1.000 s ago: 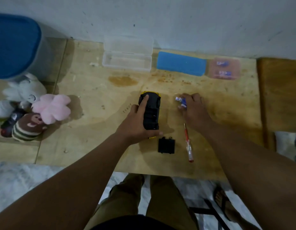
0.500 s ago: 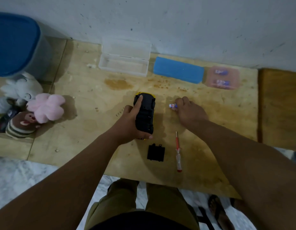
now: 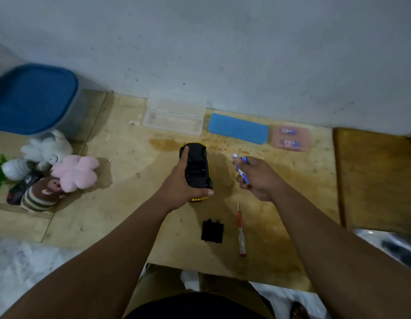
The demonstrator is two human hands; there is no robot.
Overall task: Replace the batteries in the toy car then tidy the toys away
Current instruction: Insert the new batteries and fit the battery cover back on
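The yellow toy car (image 3: 197,168) lies upside down in the middle of the wooden board, black underside up. My left hand (image 3: 177,189) grips it from the left, forefinger along its side and thumb at its near end. My right hand (image 3: 257,178), lifted a little off the board to the car's right, holds blue-and-white batteries (image 3: 242,168) in its curled fingers. The black battery cover (image 3: 212,230) lies loose on the board nearer to me. Beside it lies a red-handled screwdriver (image 3: 241,230).
At the back by the wall: an open clear plastic case (image 3: 174,116), a blue box (image 3: 238,128), a pink case with batteries (image 3: 290,137). Plush toys (image 3: 50,169) sit in a heap at the left beside a blue-lidded bin (image 3: 34,97). The board's near edge (image 3: 223,272) is close.
My right hand has picked the batteries up off the board and raised them. The left hand has kept its hold on the car. The camera has tilted up slightly.
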